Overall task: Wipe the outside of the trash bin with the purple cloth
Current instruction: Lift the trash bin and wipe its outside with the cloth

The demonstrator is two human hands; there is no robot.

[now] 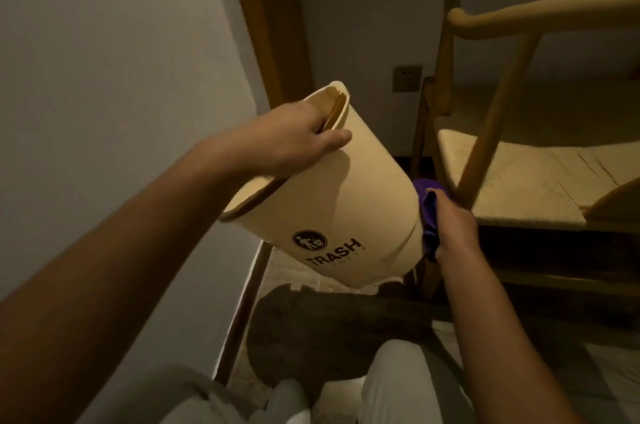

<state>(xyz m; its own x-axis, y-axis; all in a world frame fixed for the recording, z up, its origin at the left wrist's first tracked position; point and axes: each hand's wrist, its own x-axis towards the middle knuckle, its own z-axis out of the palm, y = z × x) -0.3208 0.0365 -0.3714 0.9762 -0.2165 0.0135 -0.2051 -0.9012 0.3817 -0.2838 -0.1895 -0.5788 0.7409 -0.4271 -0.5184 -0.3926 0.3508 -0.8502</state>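
Observation:
A cream trash bin (346, 202) with a black "TRASH" label is held up in the air, tilted with its opening toward the upper left. My left hand (294, 139) grips its rim, fingers inside and thumb on the outer wall. My right hand (450, 226) presses a bunched purple cloth (429, 215) against the bin's lower right end, near its base. Most of the cloth is hidden behind the bin and my fingers.
A wooden chair (485, 146) with a woven seat stands close on the right, right behind my right hand. A white wall (121, 77) fills the left. My legs in light trousers (398, 382) are below, over a tiled floor with the bin's shadow.

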